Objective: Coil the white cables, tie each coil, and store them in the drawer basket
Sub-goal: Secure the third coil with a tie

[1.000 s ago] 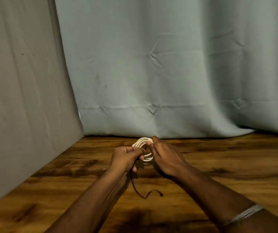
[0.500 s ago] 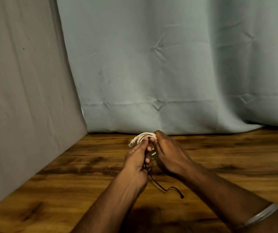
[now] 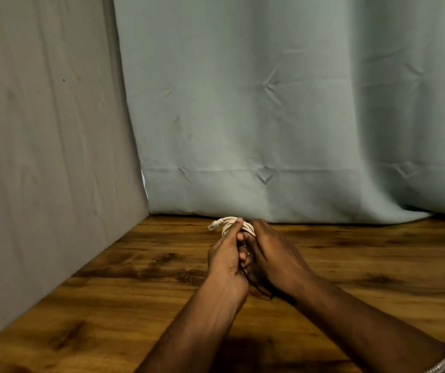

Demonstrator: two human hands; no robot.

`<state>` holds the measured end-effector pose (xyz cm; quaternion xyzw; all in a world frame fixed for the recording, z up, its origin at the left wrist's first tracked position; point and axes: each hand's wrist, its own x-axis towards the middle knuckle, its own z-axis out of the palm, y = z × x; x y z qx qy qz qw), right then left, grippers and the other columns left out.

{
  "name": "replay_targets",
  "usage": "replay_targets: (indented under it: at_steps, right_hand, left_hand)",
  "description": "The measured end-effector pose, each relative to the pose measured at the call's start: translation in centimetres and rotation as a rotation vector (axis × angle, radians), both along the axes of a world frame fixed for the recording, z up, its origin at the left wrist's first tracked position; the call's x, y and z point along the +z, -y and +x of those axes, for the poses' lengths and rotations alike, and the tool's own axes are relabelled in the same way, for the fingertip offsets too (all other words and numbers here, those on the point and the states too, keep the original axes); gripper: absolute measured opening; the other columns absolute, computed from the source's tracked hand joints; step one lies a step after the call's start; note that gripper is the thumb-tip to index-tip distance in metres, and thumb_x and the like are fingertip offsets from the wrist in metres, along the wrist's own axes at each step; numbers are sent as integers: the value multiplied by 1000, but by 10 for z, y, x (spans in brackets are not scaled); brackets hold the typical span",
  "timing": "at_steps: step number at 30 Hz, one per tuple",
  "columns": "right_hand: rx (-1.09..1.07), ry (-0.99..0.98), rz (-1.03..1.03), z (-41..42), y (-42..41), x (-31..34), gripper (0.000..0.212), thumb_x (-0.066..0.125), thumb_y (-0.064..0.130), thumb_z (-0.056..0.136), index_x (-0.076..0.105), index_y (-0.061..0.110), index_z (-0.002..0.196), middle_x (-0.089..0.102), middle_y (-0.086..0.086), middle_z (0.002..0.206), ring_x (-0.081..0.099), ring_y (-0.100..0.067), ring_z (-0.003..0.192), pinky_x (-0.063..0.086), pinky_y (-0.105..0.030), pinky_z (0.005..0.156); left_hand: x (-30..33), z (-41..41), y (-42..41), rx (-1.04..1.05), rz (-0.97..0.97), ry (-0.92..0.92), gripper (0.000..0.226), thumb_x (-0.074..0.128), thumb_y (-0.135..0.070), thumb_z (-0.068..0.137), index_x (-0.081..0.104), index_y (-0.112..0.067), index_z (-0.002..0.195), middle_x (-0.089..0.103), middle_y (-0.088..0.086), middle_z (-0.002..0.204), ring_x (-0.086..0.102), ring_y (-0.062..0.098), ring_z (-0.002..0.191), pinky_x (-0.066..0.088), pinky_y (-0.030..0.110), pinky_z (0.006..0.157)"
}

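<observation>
- I am pinching a small coil of white cable [image 3: 229,224] between my left hand [image 3: 225,261] and right hand [image 3: 272,258], at twelve o'clock from my wrists, above the brown wooden tabletop [image 3: 364,267].
- A thin dark tie cord [image 3: 256,288] is trailing toward six o'clock.
- I judge tying calls for keeping loops stacked, cinching snugly.

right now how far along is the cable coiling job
Done: one white cable is wound into a coil, its plug sticking out left. In hand: the left hand and right hand both grip the coil over the wooden table, working a thin dark tie that trails beneath them. Left: finishing the tie and storing it; no drawer basket or other cables are in view.
</observation>
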<state>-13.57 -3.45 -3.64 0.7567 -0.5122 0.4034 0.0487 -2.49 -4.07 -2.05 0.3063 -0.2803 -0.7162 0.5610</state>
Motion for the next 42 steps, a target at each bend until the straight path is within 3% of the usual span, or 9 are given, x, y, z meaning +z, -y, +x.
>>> replay_targets:
  at_steps: [3,8,14,19,25,30,34,38,42]
  right_hand:
    - [15,144,-20,-1,3,-3,21,49,40,106,53,31,125,71,7,108,68,-16,95,53,-39,77]
    - [152,557,23,0,7,-2,19,78,30,89,76,31,109,78,10,91,74,-11,78,60,-39,68]
    - [254,801,61,3,5,-2,25,82,14,87,82,26,109,78,-2,87,62,-23,55,47,-31,49]
    - [264,801,25,1,6,-1,21,82,16,87,83,23,107,71,-6,83,62,-19,57,46,-29,46]
    - [232,722,-1,-8,12,-3,19,81,14,88,84,23,105,66,5,76,61,-4,59,45,-25,53]
    - [223,737,26,-18,15,-4,18,81,9,87,84,17,104,67,5,78,62,-2,55,49,-25,50]
    - [203,607,22,-21,17,-7,25,78,10,88,83,26,106,66,4,77,64,-11,57,50,-32,51]
    - [195,417,-30,-18,16,-6,23,75,22,88,82,34,107,60,5,73,62,-11,61,49,-39,56]
    - [166,295,-45,-21,13,-4,21,75,23,88,82,33,105,59,7,73,61,-8,65,45,-36,58]
  left_hand:
    - [-1,-1,2,29,-13,-11,38,76,-36,84,52,-22,59,41,-7,45,27,4,30,23,12,32]
    - [0,0,-2,87,-47,10,36,73,-28,88,52,-20,59,41,-6,50,28,3,30,24,10,32]
    - [4,0,-8,37,-44,79,43,70,-36,89,46,-21,57,33,-4,39,25,6,26,31,13,33]
    - [4,2,-8,13,-67,91,41,68,-36,91,45,-21,61,35,-6,39,27,4,26,26,11,31]
    - [-2,7,-5,112,-215,433,41,65,-36,95,54,-15,62,49,0,46,39,9,33,26,15,39]
    - [-3,21,-13,570,-730,1288,26,57,-44,98,67,-22,91,69,-7,74,59,8,60,41,23,52]
    - [1,17,-16,644,-908,1148,13,48,-38,103,54,-26,107,67,-5,73,62,4,62,40,13,51]
    - [-3,13,5,520,-778,1036,15,56,-23,101,67,-17,110,69,-4,77,64,8,69,40,9,56]
    - [-6,13,15,338,-667,916,17,57,-16,101,73,-9,99,61,-6,51,56,3,46,43,19,51]
